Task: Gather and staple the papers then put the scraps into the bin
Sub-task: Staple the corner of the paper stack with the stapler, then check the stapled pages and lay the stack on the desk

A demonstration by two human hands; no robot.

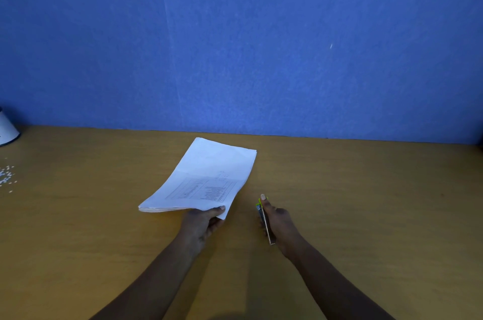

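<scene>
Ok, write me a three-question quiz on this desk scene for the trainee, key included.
1. True or false: the stapler lies untouched on the table.
2. What does the left grip hold? A a pen; B the paper stack's near corner; C a cup.
3. Fill in: the scraps lie near the table's ___ edge.
Key: 1 false, the right grip holds it; 2 B; 3 left.
</scene>
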